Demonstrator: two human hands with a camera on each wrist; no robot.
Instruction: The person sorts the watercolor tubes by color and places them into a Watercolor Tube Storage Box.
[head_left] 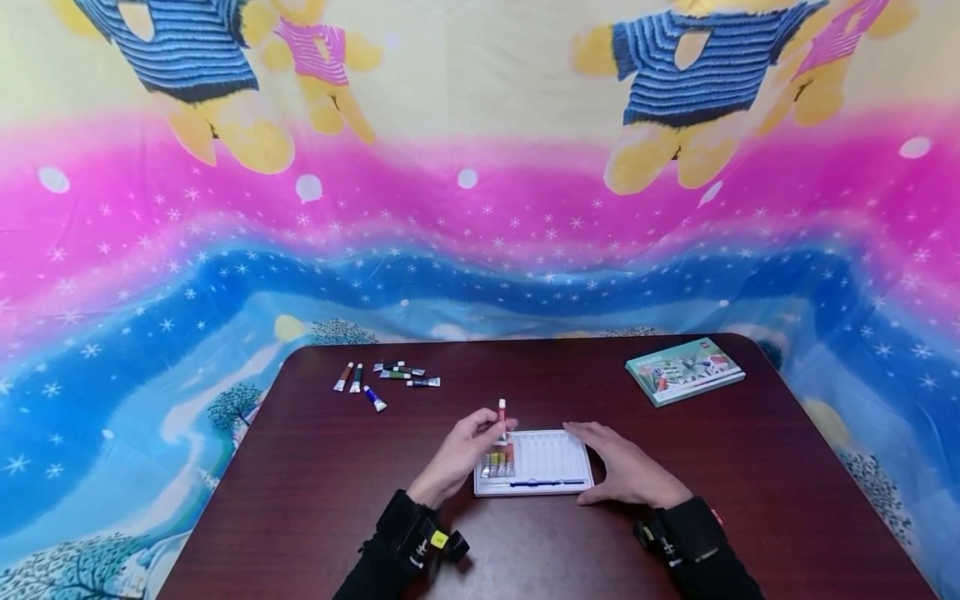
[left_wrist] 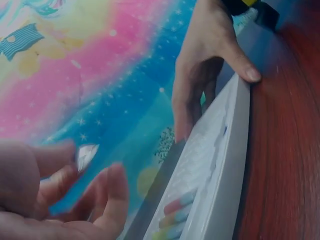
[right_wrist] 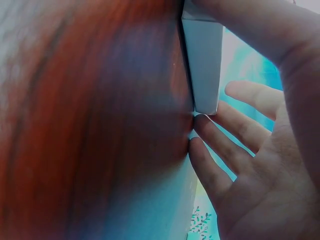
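My left hand pinches a small red paint tube upright, its white cap pointing up, over the left part of a white plastic tray. In the left wrist view the silver end of the tube shows between thumb and fingers. Several paint tubes in yellow, orange and red tones lie side by side in the tray's left slots. Along its near side rests a dark blue brush. My right hand spans the tray's right end, thumb at the near corner, extended fingers at the far one.
Several loose paint tubes in dark, green, blue and brown tones lie at the back left of the dark red-brown table. A green printed box sits at the back right. A patterned cloth hangs behind the table.
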